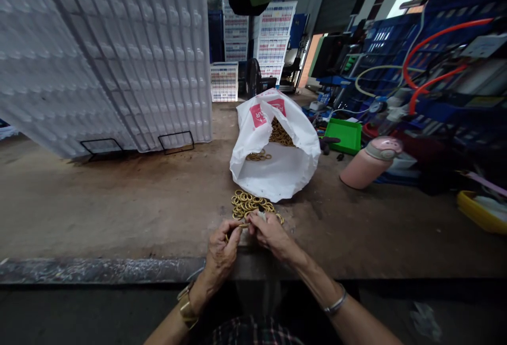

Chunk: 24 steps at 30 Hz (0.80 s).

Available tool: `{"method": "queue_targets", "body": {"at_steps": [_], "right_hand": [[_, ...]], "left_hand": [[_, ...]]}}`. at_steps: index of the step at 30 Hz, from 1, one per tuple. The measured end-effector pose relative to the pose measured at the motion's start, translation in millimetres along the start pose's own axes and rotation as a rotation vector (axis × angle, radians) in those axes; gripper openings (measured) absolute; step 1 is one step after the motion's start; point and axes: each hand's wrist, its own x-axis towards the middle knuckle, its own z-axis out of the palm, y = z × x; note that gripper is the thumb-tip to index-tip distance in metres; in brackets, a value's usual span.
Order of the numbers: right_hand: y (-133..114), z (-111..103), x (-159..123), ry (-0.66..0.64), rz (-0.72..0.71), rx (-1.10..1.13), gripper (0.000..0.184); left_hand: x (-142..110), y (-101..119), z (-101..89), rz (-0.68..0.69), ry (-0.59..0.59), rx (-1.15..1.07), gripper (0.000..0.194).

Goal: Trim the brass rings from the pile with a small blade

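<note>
My left hand (pixel 222 249) is closed, pinching a brass-coloured ring (pixel 243 225) between thumb and fingers. Another ring edge shows lower down against those fingers. My right hand (pixel 270 233) meets it from the other side, closed around a small pale tool (pixel 262 215) with a dark end; its exact kind is hidden by the fingers. Just beyond both hands, a pile of brass-coloured rings (pixel 244 203) lies on the worktable (pixel 166 218). Behind the pile, a white sack (pixel 277 173) rests on its side, mouth towards me, with many more rings inside.
Tall ribbed white plastic trays (pixel 166 59) stand on black wire holders at the left. A pink bottle (pixel 370 162) and a green tray (pixel 345 134) are to the right, near red hoses (pixel 420 91). A yellow container (pixel 481 213) sits far right. Stacked white crates (pixel 273 28) rise behind.
</note>
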Motion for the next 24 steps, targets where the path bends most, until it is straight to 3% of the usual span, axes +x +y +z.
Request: {"method": "queue_targets", "body": {"at_steps": [4, 7, 14, 16, 20, 24], "right_hand": [[0.8, 1.7, -2.6, 0.07, -0.204, -0.282, 0.029], [-1.5, 6.3, -2.7, 0.09, -0.267, -0.39, 0.024], [-3.5, 8.6, 0.3, 0.105, -0.223, -0.367, 0.021], [-2.7, 7.7, 0.4, 0.091, -0.223, -0.337, 0.021], [0.5, 6.0, 0.9, 0.084, -0.238, -0.335, 0.021], [3.7, 5.1, -1.6, 0.134, -0.359, -0.612, 0.018]], "left_hand": [[0.5, -2.2, 0.0, 0.029, -0.018, 0.042, 0.017], [1.1, 1.7, -1.0, -0.013, -0.039, 0.0, 0.016], [-0.4, 8.6, -7.1, -0.511, -0.24, -0.403, 0.028], [-1.9, 7.9, -7.5, -0.58, -0.273, -0.533, 0.03], [-4.5, 8.0, -6.1, -0.553, -0.248, -0.558, 0.03], [-4.3, 9.5, -3.9, -0.498, -0.203, -0.453, 0.031]]}}
